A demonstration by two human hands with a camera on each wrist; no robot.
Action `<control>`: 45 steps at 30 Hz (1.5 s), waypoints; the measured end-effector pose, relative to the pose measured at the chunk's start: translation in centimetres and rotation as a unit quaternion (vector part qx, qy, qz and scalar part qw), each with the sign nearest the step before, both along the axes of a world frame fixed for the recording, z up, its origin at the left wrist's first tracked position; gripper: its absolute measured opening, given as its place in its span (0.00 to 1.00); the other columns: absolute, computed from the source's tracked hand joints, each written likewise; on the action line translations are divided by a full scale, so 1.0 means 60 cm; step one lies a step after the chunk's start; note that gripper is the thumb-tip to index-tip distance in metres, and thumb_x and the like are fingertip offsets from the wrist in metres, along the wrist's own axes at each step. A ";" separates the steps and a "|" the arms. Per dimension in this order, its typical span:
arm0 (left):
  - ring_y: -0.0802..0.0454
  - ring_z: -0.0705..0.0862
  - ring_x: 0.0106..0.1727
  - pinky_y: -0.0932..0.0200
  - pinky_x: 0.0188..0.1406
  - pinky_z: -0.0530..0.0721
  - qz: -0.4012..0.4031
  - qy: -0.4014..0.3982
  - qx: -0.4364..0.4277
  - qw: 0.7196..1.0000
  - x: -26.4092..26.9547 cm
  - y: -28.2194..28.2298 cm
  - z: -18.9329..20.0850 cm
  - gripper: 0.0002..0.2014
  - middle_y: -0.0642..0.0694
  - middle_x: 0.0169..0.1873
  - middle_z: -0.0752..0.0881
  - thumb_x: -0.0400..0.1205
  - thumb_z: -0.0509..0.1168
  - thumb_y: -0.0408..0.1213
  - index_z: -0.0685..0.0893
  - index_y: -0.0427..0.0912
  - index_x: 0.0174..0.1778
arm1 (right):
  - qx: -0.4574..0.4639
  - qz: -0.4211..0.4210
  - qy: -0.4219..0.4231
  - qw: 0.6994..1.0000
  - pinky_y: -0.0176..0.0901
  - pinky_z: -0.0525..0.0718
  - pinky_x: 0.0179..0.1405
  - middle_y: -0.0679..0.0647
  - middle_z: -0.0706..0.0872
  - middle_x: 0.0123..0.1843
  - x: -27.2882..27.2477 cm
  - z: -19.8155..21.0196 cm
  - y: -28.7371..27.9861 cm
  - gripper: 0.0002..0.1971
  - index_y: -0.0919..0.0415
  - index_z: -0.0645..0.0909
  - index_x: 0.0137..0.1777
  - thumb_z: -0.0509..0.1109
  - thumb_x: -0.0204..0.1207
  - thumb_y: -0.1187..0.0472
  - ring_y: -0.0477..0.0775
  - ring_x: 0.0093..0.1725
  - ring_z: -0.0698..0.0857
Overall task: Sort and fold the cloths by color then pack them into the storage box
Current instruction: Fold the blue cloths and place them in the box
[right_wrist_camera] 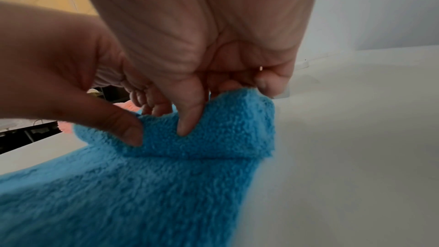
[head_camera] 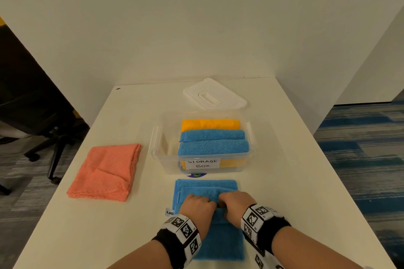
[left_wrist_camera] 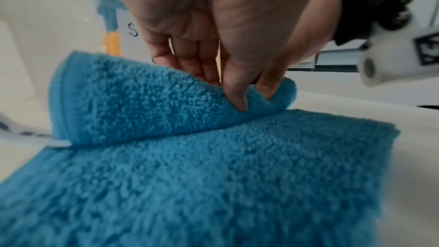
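A blue cloth (head_camera: pixel 218 240) lies on the white table (head_camera: pixel 295 181) in front of me, its middle raised into a fold. My left hand (head_camera: pixel 197 205) and right hand (head_camera: pixel 235 204) sit side by side on that fold, each pinching it between thumb and fingers. The wrist views show the blue cloth (left_wrist_camera: pixel 190 176) (right_wrist_camera: pixel 142 194) gripped at the fold by the left hand (left_wrist_camera: pixel 237 100) and the right hand (right_wrist_camera: pixel 190 123). Beyond it stands the clear storage box (head_camera: pixel 157 144), holding two folded blue cloths (head_camera: pixel 213 142) and a yellow cloth (head_camera: pixel 209 124). A folded salmon cloth (head_camera: pixel 105 172) lies to the left.
The box's white lid (head_camera: pixel 215 95) lies behind the box near the wall. An office chair (head_camera: pixel 37 120) stands off the table's left edge. Blue patterned carpet (head_camera: pixel 360 148) shows to the right.
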State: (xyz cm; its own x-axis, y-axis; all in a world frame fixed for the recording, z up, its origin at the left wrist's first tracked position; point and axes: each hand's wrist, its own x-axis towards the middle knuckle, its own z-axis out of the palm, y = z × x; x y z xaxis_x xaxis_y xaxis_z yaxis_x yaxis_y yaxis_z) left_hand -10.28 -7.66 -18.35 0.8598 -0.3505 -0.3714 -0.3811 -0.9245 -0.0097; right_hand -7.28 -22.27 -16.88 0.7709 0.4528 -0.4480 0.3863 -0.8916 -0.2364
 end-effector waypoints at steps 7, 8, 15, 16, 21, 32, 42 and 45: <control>0.45 0.83 0.55 0.51 0.62 0.73 0.018 0.022 -0.024 0.999 0.026 0.012 0.001 0.11 0.46 0.52 0.85 0.80 0.62 0.38 0.79 0.46 0.58 | 0.021 0.013 -0.089 0.996 0.49 0.71 0.41 0.59 0.74 0.63 -0.045 0.013 0.018 0.16 0.61 0.70 0.66 0.60 0.78 0.69 0.64 0.56 0.82; 0.45 0.83 0.56 0.51 0.63 0.74 0.019 0.028 -0.032 0.999 0.030 0.014 0.003 0.11 0.47 0.53 0.85 0.80 0.62 0.38 0.80 0.46 0.58 | 0.025 0.013 -0.089 0.996 0.50 0.73 0.42 0.59 0.74 0.64 -0.051 0.012 0.020 0.17 0.61 0.70 0.66 0.61 0.77 0.69 0.64 0.55 0.82; 0.44 0.82 0.58 0.51 0.61 0.77 0.033 0.063 -0.075 0.995 0.047 0.016 0.017 0.12 0.45 0.55 0.86 0.82 0.60 0.42 0.82 0.45 0.59 | 0.026 -0.019 -0.084 0.996 0.52 0.77 0.47 0.59 0.76 0.63 -0.045 -0.009 0.024 0.14 0.61 0.72 0.67 0.55 0.83 0.63 0.64 0.57 0.82; 0.44 0.82 0.58 0.51 0.59 0.78 0.044 0.068 -0.088 0.993 0.048 0.018 0.018 0.12 0.45 0.55 0.86 0.81 0.62 0.43 0.81 0.45 0.58 | 0.022 -0.017 -0.082 0.996 0.53 0.78 0.49 0.59 0.76 0.64 -0.041 -0.011 0.025 0.15 0.60 0.72 0.68 0.54 0.83 0.64 0.64 0.58 0.82; 0.46 0.82 0.56 0.53 0.55 0.80 0.092 0.039 -0.164 0.981 0.047 0.022 0.017 0.15 0.46 0.54 0.84 0.78 0.66 0.45 0.75 0.46 0.59 | 0.018 -0.045 -0.044 0.998 0.51 0.81 0.57 0.57 0.81 0.62 -0.007 -0.023 0.028 0.13 0.59 0.79 0.64 0.60 0.82 0.63 0.60 0.60 0.82; 0.50 0.73 0.64 0.53 0.63 0.63 0.096 -0.011 -0.114 0.989 0.046 0.029 0.000 0.13 0.54 0.58 0.84 0.82 0.61 0.47 0.78 0.53 0.61 | 0.001 -0.049 0.037 0.998 0.44 0.79 0.54 0.59 0.84 0.61 0.049 -0.021 0.032 0.12 0.62 0.80 0.60 0.64 0.79 0.64 0.60 0.60 0.83; 0.53 0.77 0.62 0.54 0.65 0.62 0.122 0.004 -0.128 0.984 0.069 0.034 -0.008 0.11 0.58 0.53 0.85 0.81 0.61 0.49 0.79 0.57 0.59 | 0.101 0.048 -0.113 0.987 0.39 0.79 0.33 0.54 0.81 0.42 0.004 -0.031 0.011 0.12 0.59 0.80 0.43 0.80 0.63 0.62 0.54 0.38 0.84; 0.53 0.78 0.61 0.54 0.65 0.62 0.133 0.011 -0.131 0.982 0.074 0.035 -0.012 0.11 0.58 0.54 0.85 0.80 0.62 0.49 0.78 0.57 0.58 | 0.084 0.064 -0.112 0.988 0.51 0.79 0.53 0.60 0.79 0.56 -0.003 -0.033 0.006 0.11 0.65 0.78 0.55 0.69 0.74 0.63 0.60 0.58 0.78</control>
